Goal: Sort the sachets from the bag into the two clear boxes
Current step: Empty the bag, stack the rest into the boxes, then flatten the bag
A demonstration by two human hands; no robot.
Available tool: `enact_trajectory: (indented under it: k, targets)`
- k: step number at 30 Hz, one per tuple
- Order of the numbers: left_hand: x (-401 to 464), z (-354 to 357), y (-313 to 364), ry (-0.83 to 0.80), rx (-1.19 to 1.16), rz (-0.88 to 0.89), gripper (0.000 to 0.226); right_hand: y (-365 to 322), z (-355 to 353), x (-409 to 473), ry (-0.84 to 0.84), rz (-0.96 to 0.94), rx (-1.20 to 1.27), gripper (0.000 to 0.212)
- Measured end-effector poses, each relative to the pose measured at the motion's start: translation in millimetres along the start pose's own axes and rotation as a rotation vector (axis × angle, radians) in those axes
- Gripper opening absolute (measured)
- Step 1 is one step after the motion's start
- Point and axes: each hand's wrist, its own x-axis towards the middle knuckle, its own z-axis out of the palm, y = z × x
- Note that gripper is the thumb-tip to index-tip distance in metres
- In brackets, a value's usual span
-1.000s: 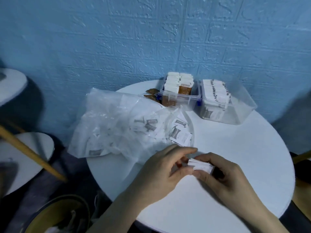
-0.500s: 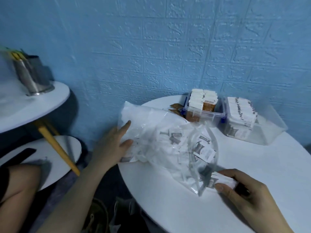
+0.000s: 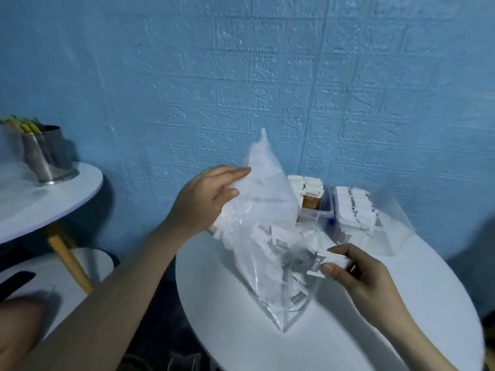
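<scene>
A clear plastic bag (image 3: 263, 210) full of white sachets stands tilted on the round white table (image 3: 348, 330), its bottom end raised and its mouth low toward me. My left hand (image 3: 206, 202) grips the raised end of the bag between thumb and fingers. My right hand (image 3: 359, 274) pinches a small stack of white sachets (image 3: 333, 261) at the bag's mouth. Behind the bag stand two clear boxes: the left box (image 3: 316, 215) holds white and brown sachets, the right box (image 3: 385, 228) holds white sachets with dark print.
A second white table (image 3: 40, 204) at the left carries a metal cup (image 3: 47, 159) with pencils. A lower white round surface (image 3: 88, 263) sits beneath it. The blue brick-pattern wall stands close behind the boxes.
My left hand left the sachet stack, took the bag's far end and lifted it, so the bag went from lying flat to tilted up. My right hand kept its stack.
</scene>
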Motion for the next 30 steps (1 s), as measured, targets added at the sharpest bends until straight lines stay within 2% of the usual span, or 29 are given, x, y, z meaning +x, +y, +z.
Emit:
enact_trajectory:
  k: [6,8,10,12,15,17,21,22,24,27,30]
  targets:
    - [13.8,15.6,25.3,-0.175,-0.218,0.067,0.048,-28.6,-15.4,76.0,-0.04,-0.181,-0.071,0.024]
    - [14.3,17.5,29.3,-0.216,-0.351,0.061,0.046,-34.2,-17.2,94.7,-0.068,-0.163,-0.104,0.023]
    - [15.2,17.0,31.7,-0.235,-0.453,0.026,0.048,-36.6,-13.2,105.7,-0.144,-0.129,-0.025,0.017]
    - [16.4,14.9,29.0,-0.225,-0.45,0.008,0.049,-34.3,-6.1,109.5,-0.214,-0.065,0.079,0.013]
    - [11.8,14.5,7.8,-0.091,-0.195,0.066,0.047,-17.8,1.3,112.8,-0.108,-0.038,-0.032,0.011]
    - [-1.5,17.3,-9.6,0.058,-0.043,0.007,0.064,-15.8,1.4,109.9,-0.045,-0.031,-0.094,0.011]
    - [-46.1,40.7,-15.0,0.332,-0.278,-0.372,0.088,-18.4,0.1,105.2,-0.001,-0.026,0.056,0.009]
    - [-53.6,48.2,-12.1,0.329,-0.386,-0.431,0.086,-18.8,1.5,104.7,0.014,-0.013,0.104,0.01]
    - [-56.4,60.3,-5.9,0.29,-0.526,-0.469,0.067,-19.5,5.2,105.3,0.047,0.01,0.175,0.011]
    - [-38.4,62.0,4.1,0.33,-0.5,-0.411,0.041,-27.0,7.0,105.3,0.076,0.027,0.255,0.009]
    - [-9.0,51.9,11.3,0.401,-0.463,-0.268,0.037,-37.4,-0.2,108.6,0.122,0.008,0.261,0.009]
